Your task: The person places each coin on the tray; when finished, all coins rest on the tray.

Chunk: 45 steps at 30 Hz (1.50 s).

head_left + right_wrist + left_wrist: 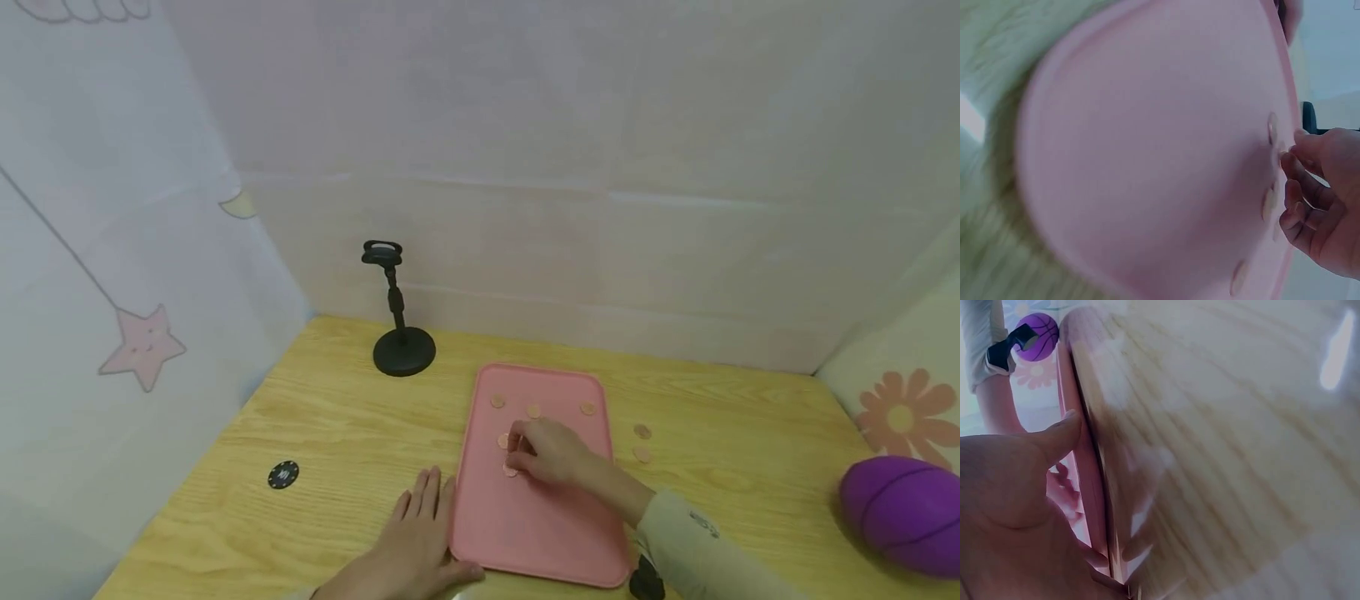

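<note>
A pink tray [540,533] lies on the wooden table with several copper-coloured coins on it. My right hand [551,452] is over the tray, thumb and forefinger together beside a coin [511,469]. In the right wrist view that hand [1322,200] pinches a small coin [1283,154], partly hidden by the fingertips. Other coins on the tray [1147,125] lie close by, one [1239,277] nearer the camera. Flat along the tray's left edge rests my left hand [415,537], fingers straight, its thumb by the near corner; in the left wrist view the thumb touches the rim [1088,469].
Two coins, one of them nearer [642,454], lie on the table [360,433] right of the tray. A black poker chip [283,474] sits at the left. Behind stands a black phone stand [403,350]. A purple ball [903,515] is at the right edge.
</note>
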Each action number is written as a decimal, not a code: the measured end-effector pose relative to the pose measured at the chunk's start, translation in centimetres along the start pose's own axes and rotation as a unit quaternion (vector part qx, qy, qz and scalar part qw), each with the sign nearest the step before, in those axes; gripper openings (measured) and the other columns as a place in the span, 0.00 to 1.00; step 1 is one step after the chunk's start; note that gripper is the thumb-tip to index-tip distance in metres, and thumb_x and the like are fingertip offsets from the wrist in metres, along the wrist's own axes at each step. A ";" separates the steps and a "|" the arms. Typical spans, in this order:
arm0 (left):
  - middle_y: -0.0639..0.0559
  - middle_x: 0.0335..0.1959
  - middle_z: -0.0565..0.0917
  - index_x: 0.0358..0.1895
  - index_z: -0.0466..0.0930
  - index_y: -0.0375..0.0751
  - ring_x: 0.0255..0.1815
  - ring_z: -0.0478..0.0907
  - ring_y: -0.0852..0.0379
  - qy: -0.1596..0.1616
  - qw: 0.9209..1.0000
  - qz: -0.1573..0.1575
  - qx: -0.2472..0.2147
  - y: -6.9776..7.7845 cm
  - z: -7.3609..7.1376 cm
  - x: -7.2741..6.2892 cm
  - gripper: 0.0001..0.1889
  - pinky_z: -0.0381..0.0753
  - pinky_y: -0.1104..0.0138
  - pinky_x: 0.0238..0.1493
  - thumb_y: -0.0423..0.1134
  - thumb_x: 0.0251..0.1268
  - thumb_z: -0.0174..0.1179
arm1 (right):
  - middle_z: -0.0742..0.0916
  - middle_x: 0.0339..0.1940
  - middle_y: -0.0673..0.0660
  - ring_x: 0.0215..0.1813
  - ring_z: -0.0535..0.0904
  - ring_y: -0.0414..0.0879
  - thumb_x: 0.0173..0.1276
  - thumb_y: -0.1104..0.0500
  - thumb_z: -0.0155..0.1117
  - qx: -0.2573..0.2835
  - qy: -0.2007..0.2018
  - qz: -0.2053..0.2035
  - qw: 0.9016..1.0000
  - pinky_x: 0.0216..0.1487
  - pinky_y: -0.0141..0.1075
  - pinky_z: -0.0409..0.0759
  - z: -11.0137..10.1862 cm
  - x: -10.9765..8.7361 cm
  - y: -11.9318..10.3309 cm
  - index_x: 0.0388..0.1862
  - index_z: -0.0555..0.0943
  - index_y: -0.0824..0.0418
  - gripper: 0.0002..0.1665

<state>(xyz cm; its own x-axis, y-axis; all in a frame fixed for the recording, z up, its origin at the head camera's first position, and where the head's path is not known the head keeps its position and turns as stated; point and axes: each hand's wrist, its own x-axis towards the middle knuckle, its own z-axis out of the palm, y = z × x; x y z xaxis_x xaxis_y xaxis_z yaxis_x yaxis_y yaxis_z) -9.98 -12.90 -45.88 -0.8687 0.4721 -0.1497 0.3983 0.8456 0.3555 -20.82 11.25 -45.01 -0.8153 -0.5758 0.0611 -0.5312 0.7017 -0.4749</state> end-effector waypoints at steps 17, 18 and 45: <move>0.20 0.72 0.48 0.74 0.47 0.23 0.74 0.43 0.27 -0.004 1.000 -0.001 -0.019 0.2 -0.2 -0.2 0.62 0.53 0.34 0.64 0.76 0.53 0.53 | 0.79 0.38 0.54 0.35 0.74 0.45 0.59 0.52 0.74 -0.049 -0.043 0.079 0.995 0.32 0.37 0.75 -8.7 -11.8 10.2 0.42 0.78 0.59 0.18; 0.20 0.72 0.48 0.74 0.47 0.23 0.74 0.43 0.27 -0.003 1.000 -0.002 -0.017 0.3 -0.2 -0.3 0.62 0.53 0.34 0.64 0.76 0.53 0.53 | 0.78 0.38 0.54 0.34 0.72 0.44 0.58 0.52 0.75 -0.037 -0.046 0.079 0.995 0.31 0.35 0.74 -8.6 -12.2 10.5 0.42 0.77 0.59 0.19; 0.18 0.71 0.46 0.73 0.46 0.22 0.73 0.42 0.24 -0.007 1.000 0.006 -0.029 0.5 -0.5 0.1 0.61 0.52 0.32 0.62 0.72 0.53 0.58 | 0.63 0.72 0.75 0.70 0.58 0.74 0.77 0.50 0.51 -0.166 0.035 0.055 0.984 0.55 0.72 0.62 -4.0 -11.2 10.5 0.73 0.63 0.66 0.33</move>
<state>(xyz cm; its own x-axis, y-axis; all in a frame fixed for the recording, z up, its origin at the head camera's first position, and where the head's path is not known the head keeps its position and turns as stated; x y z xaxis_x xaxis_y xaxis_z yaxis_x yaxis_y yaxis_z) -9.98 -12.60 -45.27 -0.8594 0.4861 -0.1586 0.3903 0.8240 0.4106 -18.19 26.73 -47.19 -0.8802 -0.4657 0.0916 -0.4746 0.8635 -0.1705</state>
